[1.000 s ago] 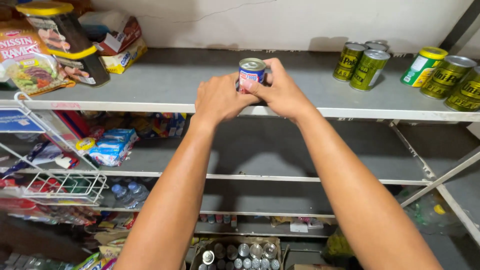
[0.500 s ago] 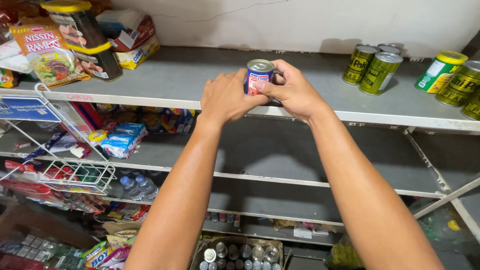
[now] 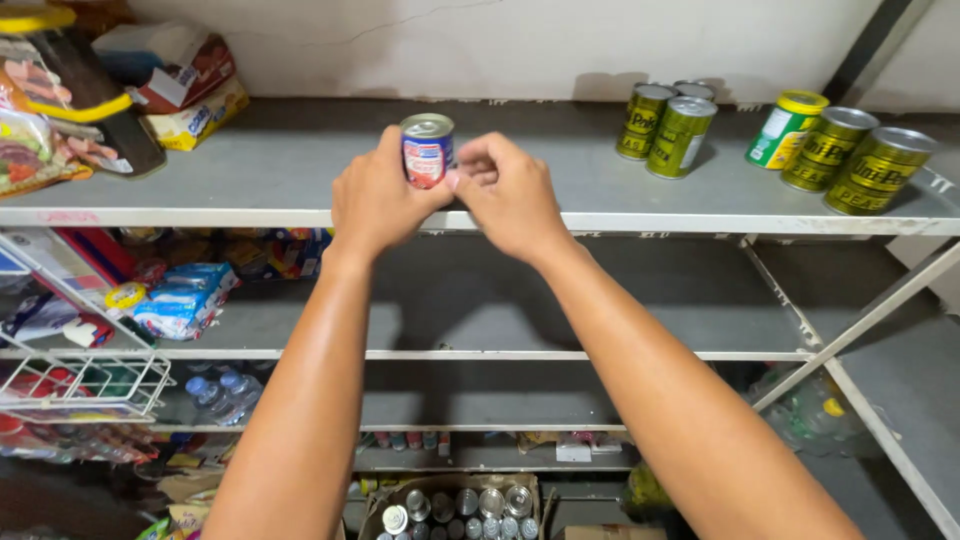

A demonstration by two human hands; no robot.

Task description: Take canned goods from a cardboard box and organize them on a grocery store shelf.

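On your grey top shelf (image 3: 250,170), green-and-yellow cans (image 3: 680,135) stand grouped at the right, near a yellow-lidded tub (image 3: 785,128). Snack bags (image 3: 30,150) and cartons (image 3: 185,95) crowd its left end. Below, you see a white wire basket (image 3: 80,385) and a box of tins (image 3: 460,505).

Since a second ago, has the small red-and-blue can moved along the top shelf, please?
Yes. The small red-and-blue can, held between the left hand and right hand, now sits farther left of the green cans than before.

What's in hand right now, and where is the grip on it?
A small red-and-blue can, upright above the top shelf. The left hand grips its side; the right hand touches the other side.
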